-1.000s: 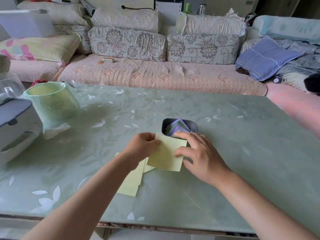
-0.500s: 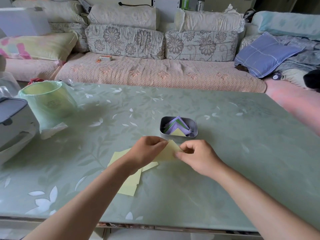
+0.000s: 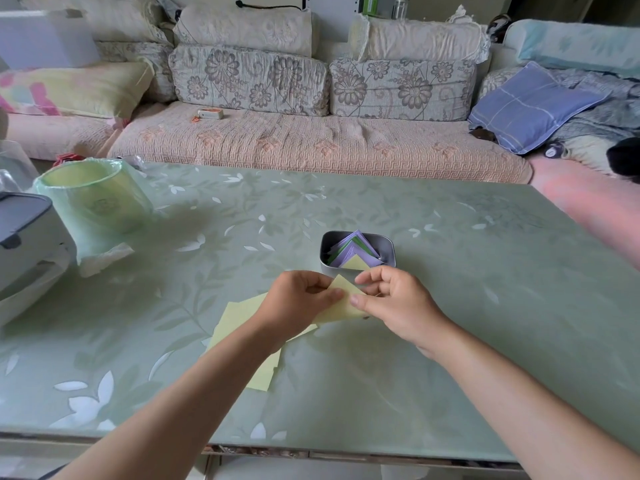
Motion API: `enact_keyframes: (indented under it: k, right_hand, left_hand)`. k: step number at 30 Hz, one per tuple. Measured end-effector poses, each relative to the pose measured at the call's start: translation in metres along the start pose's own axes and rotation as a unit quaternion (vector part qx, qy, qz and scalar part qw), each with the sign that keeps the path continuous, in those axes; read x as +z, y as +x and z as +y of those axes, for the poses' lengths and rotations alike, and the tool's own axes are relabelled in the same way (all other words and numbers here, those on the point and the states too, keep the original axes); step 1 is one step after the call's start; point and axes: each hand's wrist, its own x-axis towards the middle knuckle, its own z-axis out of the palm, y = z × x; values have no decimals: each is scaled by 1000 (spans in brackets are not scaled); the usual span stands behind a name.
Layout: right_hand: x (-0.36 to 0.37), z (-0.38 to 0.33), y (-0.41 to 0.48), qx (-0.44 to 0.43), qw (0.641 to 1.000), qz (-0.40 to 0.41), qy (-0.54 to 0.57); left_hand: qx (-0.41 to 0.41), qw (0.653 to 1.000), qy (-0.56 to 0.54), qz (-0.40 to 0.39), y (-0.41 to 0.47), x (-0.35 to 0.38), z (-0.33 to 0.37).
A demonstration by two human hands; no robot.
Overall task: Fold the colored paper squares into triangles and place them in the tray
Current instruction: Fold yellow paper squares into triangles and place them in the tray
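Whereas the yellow sheet (image 3: 341,301) lay open as a square one second ago, it now shows a pointed, triangular outline, its apex aimed at the tray (image 3: 390,244). Judgement: the diagonal fold is made or nearly made, the crease is probably not yet pressed flat, and placing remains outstanding. The sheet sits just in front of the tray, on the person's side, apparently raised a little off the table (image 3: 467,306) (clearance cannot be told). The left hand (image 3: 298,301) pinches its left edge between thumb and curled fingers; the right hand (image 3: 394,303) pinches its right edge, thumb on top. Appearance: pale yellow, thin, matte, one clean corner visible. Inside the tray stand finished triangles (image 3: 349,249), purple, green and one yellow. Unfolded yellow squares (image 3: 239,318) lie farther from the tray, beneath the left forearm.
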Motion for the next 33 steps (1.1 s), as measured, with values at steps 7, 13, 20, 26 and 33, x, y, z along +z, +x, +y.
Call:
enact_keyframes:
  k: [7,13,20,26,33]
  right_hand:
    - [1,-1,-1,-7,999,17,26]
    - [0,-2,-1,-24,999,27,26]
    - [6,3,-4,-114,985,16,-127]
    - [9,4,-4,-125,981,22,-145]
    - [10,7,-2,-113,977,42,-177]
  left_hand:
    - [2,1000,-25,-13,-3,4,0]
    - [27,996,-35,74,-4,11,1]
    - [54,995,-8,84,-5,18,-3]
    - [46,994,1,101,-4,20,-6]
    - [44,994,3,96,-6,25,-7]
